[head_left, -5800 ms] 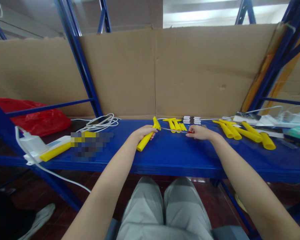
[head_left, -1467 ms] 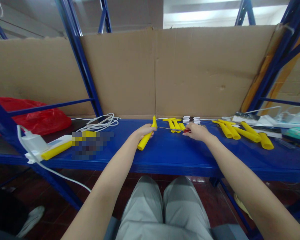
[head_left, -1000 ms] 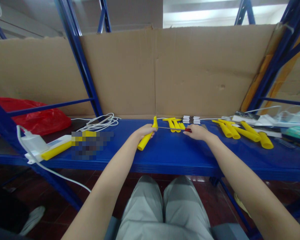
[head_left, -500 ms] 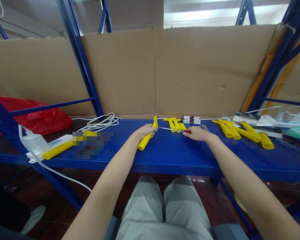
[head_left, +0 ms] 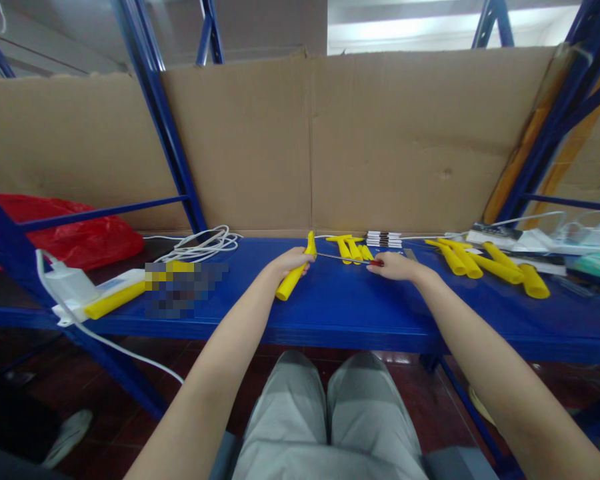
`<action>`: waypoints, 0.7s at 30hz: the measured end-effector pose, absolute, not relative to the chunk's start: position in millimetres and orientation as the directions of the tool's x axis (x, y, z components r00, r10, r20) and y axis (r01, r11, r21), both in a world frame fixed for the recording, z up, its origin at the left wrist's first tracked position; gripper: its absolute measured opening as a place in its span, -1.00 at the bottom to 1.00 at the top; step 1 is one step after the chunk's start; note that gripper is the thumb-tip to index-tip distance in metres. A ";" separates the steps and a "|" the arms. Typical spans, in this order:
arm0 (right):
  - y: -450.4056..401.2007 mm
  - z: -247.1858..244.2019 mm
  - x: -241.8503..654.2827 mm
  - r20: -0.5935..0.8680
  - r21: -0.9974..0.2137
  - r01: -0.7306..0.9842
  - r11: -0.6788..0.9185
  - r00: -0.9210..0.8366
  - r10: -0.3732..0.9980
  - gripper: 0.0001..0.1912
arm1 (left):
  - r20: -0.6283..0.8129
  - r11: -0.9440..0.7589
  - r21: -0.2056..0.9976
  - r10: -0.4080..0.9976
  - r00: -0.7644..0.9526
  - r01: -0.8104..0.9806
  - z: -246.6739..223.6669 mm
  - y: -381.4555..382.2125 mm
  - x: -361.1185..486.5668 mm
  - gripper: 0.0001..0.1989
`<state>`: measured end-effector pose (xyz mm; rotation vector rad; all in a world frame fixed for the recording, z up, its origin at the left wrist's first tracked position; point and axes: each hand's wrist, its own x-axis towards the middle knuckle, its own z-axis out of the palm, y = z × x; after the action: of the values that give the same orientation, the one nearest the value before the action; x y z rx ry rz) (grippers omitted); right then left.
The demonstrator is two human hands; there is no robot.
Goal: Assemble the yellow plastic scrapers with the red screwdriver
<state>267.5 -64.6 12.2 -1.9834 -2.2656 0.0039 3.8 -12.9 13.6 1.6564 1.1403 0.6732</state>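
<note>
Closest in, the person's grey knees (head_left: 350,393) sat below the front edge of the blue bench (head_left: 350,308). At lower left, a shoe (head_left: 69,435) of another person stood on the floor.

Above the bench, the left hand (head_left: 291,260) had its fingers wrapped round a yellow handle (head_left: 290,284), clamped on it just under the head. The handle slanted, its wide end toward the person and its head pointing up and away. The right hand (head_left: 395,265) was closed on the red grip of a screwdriver (head_left: 377,263), fingers curled together and thumb side toward the left hand. The thin shaft ran across to the handle's head; whether the tip was inside it or only against it, I could not tell.

On the left, a yellow tube (head_left: 115,302) lay along a white power strip (head_left: 123,283), with a white charger (head_left: 71,284) at its end. Several yellow tubes (head_left: 497,270) lay on the right.

Farther back were small yellow parts (head_left: 350,251), a stack of white strips (head_left: 383,239) just beside them, and a coiled cable (head_left: 207,245). What the red bag (head_left: 65,233) held was hidden. Cardboard (head_left: 395,140) stood upright behind everything.
</note>
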 end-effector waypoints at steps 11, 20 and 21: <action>-66.0 12.7 268.1 0.173 -0.091 0.989 0.121 -0.104 0.979 -0.75 | -0.069 -0.086 0.924 0.920 0.385 0.373 15.1 -15.9 4.7 -0.91; -71.0 17.7 264.6 0.155 -0.065 0.993 0.097 -0.086 0.984 -0.78 | -0.083 -0.076 0.919 0.922 0.378 0.386 18.3 -20.6 6.5 -0.90; -70.9 17.3 264.9 0.174 -0.051 0.995 0.081 -0.071 0.982 -0.78 | -0.082 -0.077 0.921 0.920 0.382 0.383 18.3 -20.4 6.4 -0.90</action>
<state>264.9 -70.9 17.3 -2.0223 -2.1832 -0.1203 6.4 -20.4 18.3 1.6549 1.1713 0.6819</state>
